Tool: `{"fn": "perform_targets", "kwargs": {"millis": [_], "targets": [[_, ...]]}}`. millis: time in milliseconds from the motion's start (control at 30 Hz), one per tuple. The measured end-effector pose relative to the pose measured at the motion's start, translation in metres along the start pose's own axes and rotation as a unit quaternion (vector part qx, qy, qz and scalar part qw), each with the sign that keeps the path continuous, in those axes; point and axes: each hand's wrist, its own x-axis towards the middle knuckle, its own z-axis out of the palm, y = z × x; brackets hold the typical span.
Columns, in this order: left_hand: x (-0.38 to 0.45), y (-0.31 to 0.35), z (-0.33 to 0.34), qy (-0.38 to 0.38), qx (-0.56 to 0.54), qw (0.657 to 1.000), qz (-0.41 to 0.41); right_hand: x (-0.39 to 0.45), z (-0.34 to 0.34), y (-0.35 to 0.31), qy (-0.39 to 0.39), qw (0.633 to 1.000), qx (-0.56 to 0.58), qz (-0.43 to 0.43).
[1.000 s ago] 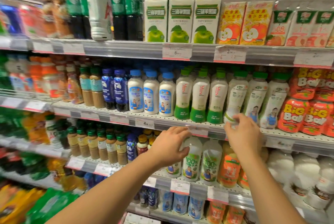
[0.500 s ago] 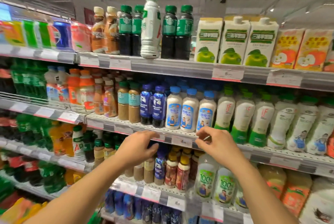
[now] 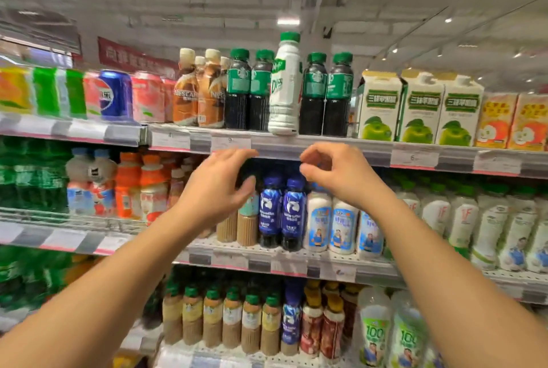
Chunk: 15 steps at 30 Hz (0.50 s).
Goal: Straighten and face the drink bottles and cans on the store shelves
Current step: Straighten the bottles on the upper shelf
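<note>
Both bare forearms enter from the lower corners and converge toward frame centre. Left hand (image 3: 215, 189): raised, fingers extended and slightly spread, thumb apart, holding nothing. Right hand (image 3: 341, 174): raised level with it, fingers loosely curled, thumb near fingertips, nothing visibly held. Hands apart.

Above the two blue bottles (image 3: 281, 213), you have a dark gap under the top shelf edge (image 3: 326, 149). Left of them, brown-bodied bottles (image 3: 246, 226) stand touching; right, white bottles (image 3: 318, 223) press close. Your open air lies in front of them, aisle side.
</note>
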Motion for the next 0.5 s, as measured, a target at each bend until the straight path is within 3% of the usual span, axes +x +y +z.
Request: {"fn": "perform_targets", "kwargs": {"millis": [333,500], "targets": [[0.04,-0.027,0.0,0.026,-0.002,0.999,0.022,0.081,-0.025,-0.044,0.038,0.997,-0.068,0.011],[0.042,-0.04,0.013,0.024,0.016,0.999,0.015,0.114,-0.039,-0.057,0.099,0.99,-0.101,0.004]]}}
